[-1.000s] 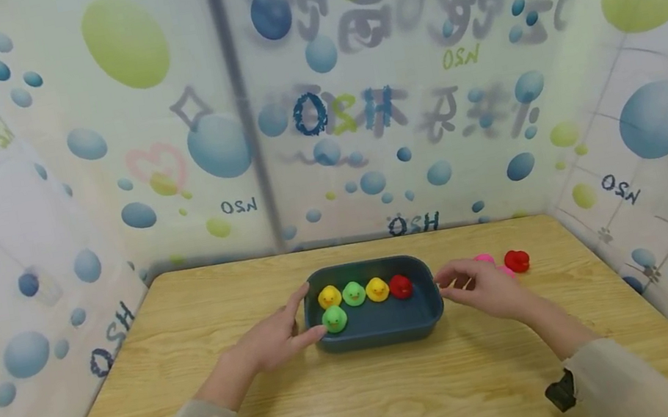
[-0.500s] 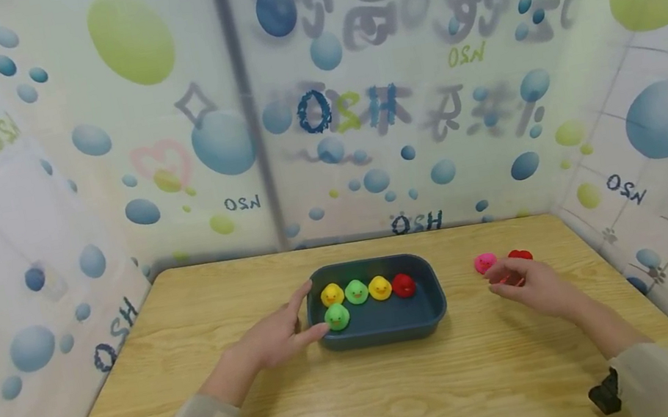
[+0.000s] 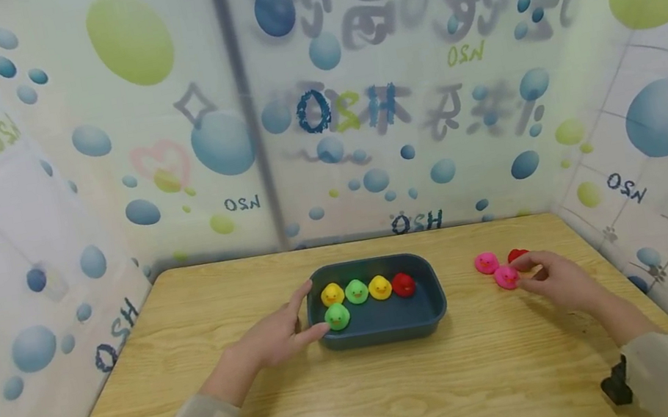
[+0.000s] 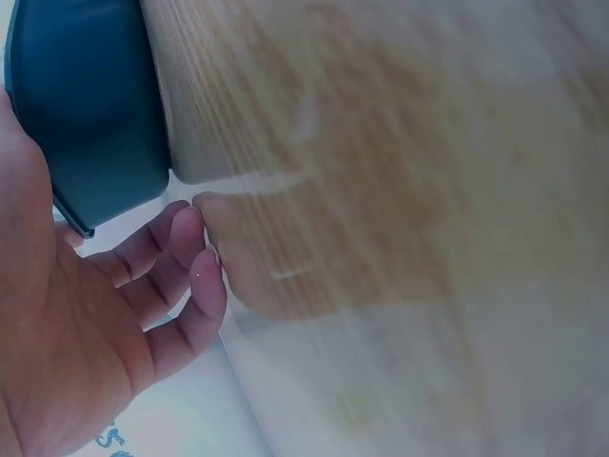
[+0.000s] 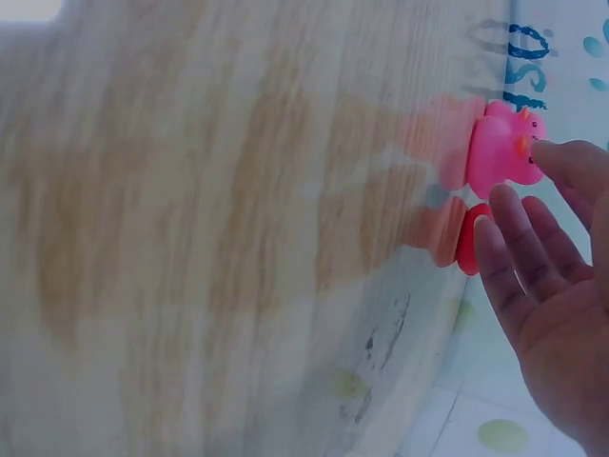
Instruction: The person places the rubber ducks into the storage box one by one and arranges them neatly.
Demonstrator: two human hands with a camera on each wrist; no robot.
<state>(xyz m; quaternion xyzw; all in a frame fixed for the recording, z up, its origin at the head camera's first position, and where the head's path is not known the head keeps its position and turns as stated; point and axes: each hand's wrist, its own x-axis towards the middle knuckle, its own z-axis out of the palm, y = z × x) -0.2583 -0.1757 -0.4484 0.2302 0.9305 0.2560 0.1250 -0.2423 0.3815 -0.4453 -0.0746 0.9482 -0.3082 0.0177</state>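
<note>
A dark blue rectangular tub [image 3: 383, 337] holds several small rubber ducks: yellow, green and red. My left hand [image 3: 272, 335] spans its left end, index finger at the far corner and thumb over the near rim by a green duck [image 3: 337, 317]. In the left wrist view the other fingers [image 4: 205, 286] bend loosely below the tub [image 4: 95, 105]. To the right, my right hand [image 3: 554, 279] reaches a pink duck [image 3: 506, 276], thumb and index fingertips right at its side. The right wrist view shows the thumb overlapping the pink duck [image 5: 495, 157], the other fingers extended.
Another pink duck [image 3: 486, 262] sits just behind the first on the wooden table [image 3: 407, 397]. A red duck [image 3: 516, 254] is partly hidden behind my right hand. Patterned sheets with dots [image 3: 222, 142] enclose the table at the back and sides.
My right hand has moved from the tub's right end rightward to the pink duck, uncovering both pink ducks. My left hand stays at the tub.
</note>
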